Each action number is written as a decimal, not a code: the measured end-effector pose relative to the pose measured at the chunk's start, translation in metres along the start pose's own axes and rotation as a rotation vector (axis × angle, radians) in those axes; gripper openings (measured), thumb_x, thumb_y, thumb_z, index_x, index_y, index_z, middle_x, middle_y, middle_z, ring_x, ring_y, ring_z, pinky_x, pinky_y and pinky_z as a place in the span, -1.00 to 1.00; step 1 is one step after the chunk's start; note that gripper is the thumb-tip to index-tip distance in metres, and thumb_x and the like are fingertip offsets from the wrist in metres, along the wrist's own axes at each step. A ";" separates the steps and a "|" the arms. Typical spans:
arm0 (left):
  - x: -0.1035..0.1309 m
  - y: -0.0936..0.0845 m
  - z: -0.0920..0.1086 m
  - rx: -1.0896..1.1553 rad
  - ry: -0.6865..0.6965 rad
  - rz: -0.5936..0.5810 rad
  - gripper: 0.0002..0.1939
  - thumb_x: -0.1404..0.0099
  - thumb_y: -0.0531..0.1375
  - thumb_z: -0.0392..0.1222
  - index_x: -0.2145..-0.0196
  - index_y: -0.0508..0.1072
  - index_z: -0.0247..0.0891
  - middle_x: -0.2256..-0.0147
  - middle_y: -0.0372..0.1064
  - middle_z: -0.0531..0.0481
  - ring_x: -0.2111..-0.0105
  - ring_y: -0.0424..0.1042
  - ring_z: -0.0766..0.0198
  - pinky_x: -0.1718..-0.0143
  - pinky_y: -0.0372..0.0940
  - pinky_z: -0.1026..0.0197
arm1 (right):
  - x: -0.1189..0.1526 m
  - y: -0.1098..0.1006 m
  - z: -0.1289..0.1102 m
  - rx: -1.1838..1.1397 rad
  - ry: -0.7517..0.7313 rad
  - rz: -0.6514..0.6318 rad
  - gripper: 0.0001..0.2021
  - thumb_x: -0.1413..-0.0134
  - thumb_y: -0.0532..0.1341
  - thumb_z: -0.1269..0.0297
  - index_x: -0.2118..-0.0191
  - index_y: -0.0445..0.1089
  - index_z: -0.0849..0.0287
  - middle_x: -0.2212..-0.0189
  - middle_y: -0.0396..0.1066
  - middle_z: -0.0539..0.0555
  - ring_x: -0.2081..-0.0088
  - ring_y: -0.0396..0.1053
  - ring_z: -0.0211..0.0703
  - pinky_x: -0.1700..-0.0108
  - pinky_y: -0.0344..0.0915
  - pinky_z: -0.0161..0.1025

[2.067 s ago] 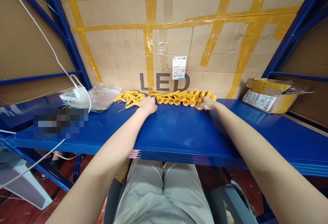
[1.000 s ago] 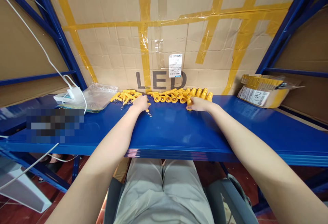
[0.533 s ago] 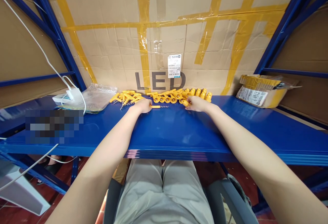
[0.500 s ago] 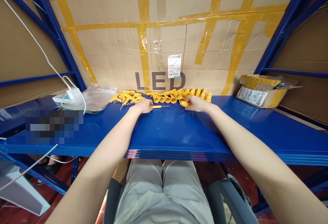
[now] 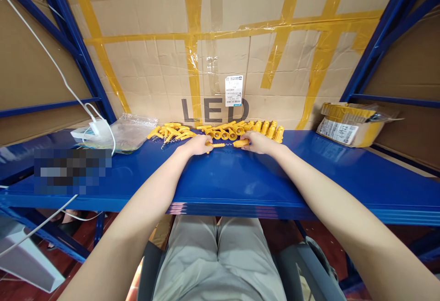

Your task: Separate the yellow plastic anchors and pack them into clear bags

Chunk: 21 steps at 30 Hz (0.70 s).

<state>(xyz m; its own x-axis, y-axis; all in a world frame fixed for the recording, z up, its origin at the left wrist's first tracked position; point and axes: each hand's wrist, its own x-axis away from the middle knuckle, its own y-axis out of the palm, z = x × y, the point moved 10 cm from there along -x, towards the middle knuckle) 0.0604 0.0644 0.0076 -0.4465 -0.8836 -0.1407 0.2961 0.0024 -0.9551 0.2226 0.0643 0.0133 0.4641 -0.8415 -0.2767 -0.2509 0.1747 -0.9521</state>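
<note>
My left hand [image 5: 198,145] is closed on the handle of a yellow corkscrew [image 5: 218,145], whose thin metal spiral points right. Facing it, my right hand [image 5: 258,142] grips a yellow hollow sleeve [image 5: 240,143] lying sideways, its end close to the spiral's tip. Whether the tip has entered the sleeve I cannot tell. Beyond my left hand lies a loose pile of yellow corkscrews [image 5: 171,131]. A row of yellow sleeves [image 5: 224,135] lies behind both hands, several with their round mouths toward me.
A large taped cardboard sheet [image 5: 154,71] stands behind the blue table [image 5: 223,177]. Clear plastic bags [image 5: 132,131] and a white plug on a cable [image 5: 99,126] are at left. An opened small carton [image 5: 350,124] sits at right. Blue posts flank both sides.
My left hand has moved right with the corkscrew. My right hand has brought the sleeve left and slightly nearer, turning it toward the spiral, so the gap between them has narrowed.
</note>
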 end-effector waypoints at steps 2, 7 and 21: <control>0.001 -0.003 0.005 -0.002 0.026 0.029 -0.80 -0.14 0.10 -0.15 0.27 0.41 -0.22 0.47 0.49 0.06 0.46 0.42 0.24 0.42 0.22 0.29 | 0.002 -0.003 -0.007 -0.025 -0.039 0.006 -0.75 -0.01 0.24 0.31 0.14 0.44 0.24 0.18 0.47 0.19 0.15 0.40 0.07 0.11 0.28 -0.13; 0.000 -0.002 0.017 -0.047 0.096 0.061 -0.77 -0.20 0.06 -0.16 0.19 0.37 -0.22 0.43 0.49 0.03 0.42 0.42 0.22 0.40 0.20 0.27 | 0.005 -0.009 -0.027 -0.091 -0.098 0.041 -0.73 -0.02 0.22 0.30 0.12 0.44 0.25 0.17 0.48 0.17 0.17 0.41 -0.03 0.13 0.27 -0.21; 0.003 -0.004 0.017 -0.069 -0.005 0.083 -0.81 -0.03 0.12 -0.19 0.34 0.42 -0.20 0.53 0.45 0.08 0.44 0.42 0.22 0.42 0.22 0.29 | 0.004 -0.004 -0.029 -0.151 -0.096 0.039 -0.71 0.04 0.26 0.35 0.13 0.45 0.27 0.16 0.48 0.18 0.15 0.40 0.00 0.10 0.28 -0.18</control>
<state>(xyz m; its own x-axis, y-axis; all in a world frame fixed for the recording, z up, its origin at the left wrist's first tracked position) 0.0719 0.0543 0.0155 -0.4184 -0.8815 -0.2190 0.2732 0.1078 -0.9559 0.2010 0.0453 0.0196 0.5286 -0.7816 -0.3311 -0.3919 0.1214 -0.9120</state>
